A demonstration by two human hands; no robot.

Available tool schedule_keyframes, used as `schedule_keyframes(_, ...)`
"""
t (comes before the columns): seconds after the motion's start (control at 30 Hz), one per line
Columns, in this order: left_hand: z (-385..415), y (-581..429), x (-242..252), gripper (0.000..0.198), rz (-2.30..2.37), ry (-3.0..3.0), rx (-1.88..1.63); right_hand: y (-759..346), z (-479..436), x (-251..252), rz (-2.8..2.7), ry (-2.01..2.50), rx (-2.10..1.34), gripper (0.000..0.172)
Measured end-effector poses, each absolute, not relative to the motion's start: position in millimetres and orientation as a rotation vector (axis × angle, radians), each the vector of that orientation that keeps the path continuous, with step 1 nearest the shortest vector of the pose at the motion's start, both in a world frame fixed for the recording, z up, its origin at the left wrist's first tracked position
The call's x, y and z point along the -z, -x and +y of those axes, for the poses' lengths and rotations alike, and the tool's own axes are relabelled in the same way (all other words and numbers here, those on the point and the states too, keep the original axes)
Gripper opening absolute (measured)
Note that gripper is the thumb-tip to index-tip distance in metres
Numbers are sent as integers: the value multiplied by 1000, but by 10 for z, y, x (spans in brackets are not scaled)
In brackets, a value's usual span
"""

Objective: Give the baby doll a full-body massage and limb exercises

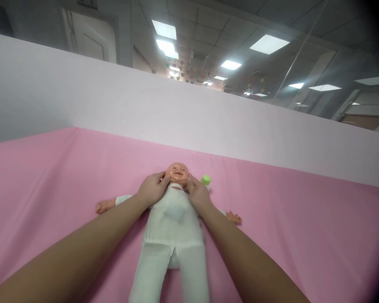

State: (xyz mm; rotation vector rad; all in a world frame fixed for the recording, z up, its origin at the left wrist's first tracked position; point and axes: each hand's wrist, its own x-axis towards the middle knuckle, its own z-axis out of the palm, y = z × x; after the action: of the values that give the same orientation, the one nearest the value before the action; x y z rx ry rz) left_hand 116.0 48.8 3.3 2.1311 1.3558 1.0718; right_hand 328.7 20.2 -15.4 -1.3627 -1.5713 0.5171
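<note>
A baby doll [173, 231] in white clothes lies on its back on a pink cloth [303, 227], head away from me. My left hand [151, 188] rests at the left side of the doll's head [177, 171], thumb against the cheek. My right hand [197, 193] rests at the right side, fingers touching the other cheek. Both hands cup the face between them. The doll's arms stretch out to either side.
A small green-capped object [206, 179] lies on the cloth just right of the doll's head. A pale lilac partition [177, 109] stands behind the pink cloth. Ceiling lights and a glass wall show above it.
</note>
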Motion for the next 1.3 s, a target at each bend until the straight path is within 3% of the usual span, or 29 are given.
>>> schedule_keyframes(0.2, 454, -1175, -68, 59, 1374, -2142, -1078, -3244, 155, 123, -1567, 1382, -485, 58)
schedule_keyframes(0.47, 416, -1210, -95, 48, 1381, -2156, -1041, -3206, 128, 96, -1568, 1461, -462, 82)
schedule_keyframes(0.8, 459, -1167, -66, 55, 1335, -2098, -1073, -3271, 177, 145, -1590, 1366, -468, 55)
schedule_keyframes(1.0, 477, -1161, -61, 57, 1298, -2057, -1094, -3261, 154, 121, -1588, 1395, -439, 58)
schedule_keyframes(1.17, 407, -1200, -103, 55, 1323, -2084, -1070, -3229, 131, 95, -1597, 1463, -440, 74)
schedule_keyframes(1.3, 388, -1208, -114, 54, 1352, -2063, -1090, -3224, 126, 87, -1619, 1464, -431, 69)
